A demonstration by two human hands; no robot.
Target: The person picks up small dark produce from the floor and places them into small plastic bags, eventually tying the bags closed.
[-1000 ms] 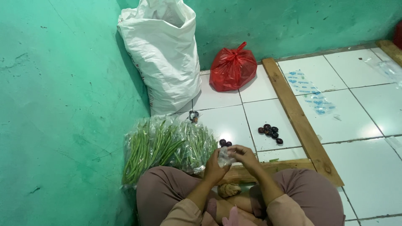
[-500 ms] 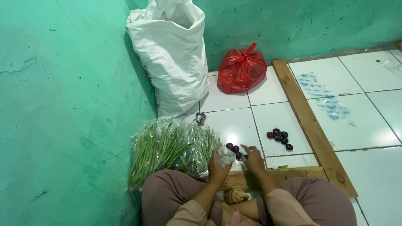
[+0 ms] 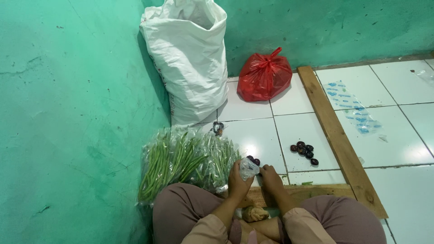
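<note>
Small clear plastic bag (image 3: pixel 248 168) is pinched between both hands, left hand (image 3: pixel 238 181) and right hand (image 3: pixel 271 178) closed on it; two dark round fruits (image 3: pixel 253 160) lie just beyond, likely bagged next with a careful pick.

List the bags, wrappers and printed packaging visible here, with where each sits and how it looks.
White woven sack: upright in the wall corner, open-topped, dark print down one edge.
Red plastic bag: knotted, on tiles beside the sack.
Clear printed sleeves: flat, blue markings, right of the wooden strip.
Clear bag of green beans: by the wall.
Small clear bag: between both hands.
</note>
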